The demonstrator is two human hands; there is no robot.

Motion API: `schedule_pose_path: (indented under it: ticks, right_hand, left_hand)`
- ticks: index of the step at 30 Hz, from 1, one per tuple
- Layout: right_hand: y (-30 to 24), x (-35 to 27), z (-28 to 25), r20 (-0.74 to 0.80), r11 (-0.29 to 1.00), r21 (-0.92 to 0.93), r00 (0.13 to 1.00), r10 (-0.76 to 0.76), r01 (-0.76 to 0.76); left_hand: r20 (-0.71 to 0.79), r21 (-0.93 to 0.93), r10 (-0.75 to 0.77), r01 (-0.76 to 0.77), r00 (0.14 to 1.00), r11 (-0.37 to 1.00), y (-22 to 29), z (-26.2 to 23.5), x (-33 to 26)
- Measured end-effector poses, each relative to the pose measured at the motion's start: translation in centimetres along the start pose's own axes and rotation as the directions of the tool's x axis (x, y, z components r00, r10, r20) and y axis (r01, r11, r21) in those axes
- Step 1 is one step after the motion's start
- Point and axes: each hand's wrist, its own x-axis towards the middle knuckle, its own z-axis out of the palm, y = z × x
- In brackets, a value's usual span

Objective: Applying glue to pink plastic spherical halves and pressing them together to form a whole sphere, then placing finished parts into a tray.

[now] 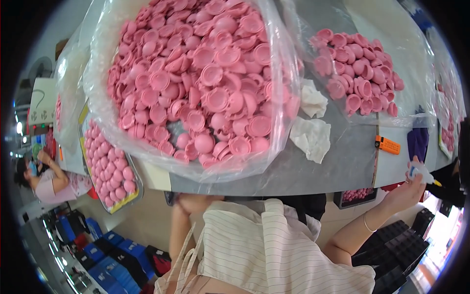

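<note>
Off the right end of the table, my right hand is closed round a small white squeeze bottle with a yellow tip that points outward. Low at the table's front edge is my left hand; its fingers are hidden, so I cannot tell whether it holds anything. In front of me a large clear plastic bag lies spread wide, heaped with pink cup-shaped plastic pieces. A smaller pile of pink pieces rests on clear plastic sheeting at the right.
Two crumpled white tissues lie between the piles. An orange lighter sits near a purple cloth. A tray of pink domes stands at the left, another tray below the table edge. A person sits far left.
</note>
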Motion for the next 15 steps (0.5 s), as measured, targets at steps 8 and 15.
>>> schedule_pose_path:
  ticks: [8, 15]
  right_hand:
    - [-3.1, -4.8, 2.7, 0.193, 0.868, 0.497, 0.976, -0.098, -0.011]
    - [-3.7, -8.1, 2.5, 0.411, 0.839, 0.527, 0.905, -0.108, -0.139]
  left_hand:
    - [-0.855, -0.047, -0.027, -0.025, 0.518, 0.999, 12.5, -13.8, 0.5]
    - [-0.826, 0.018, -0.046, 0.107, 0.561, 0.994, 10.1, -13.9, 2.7]
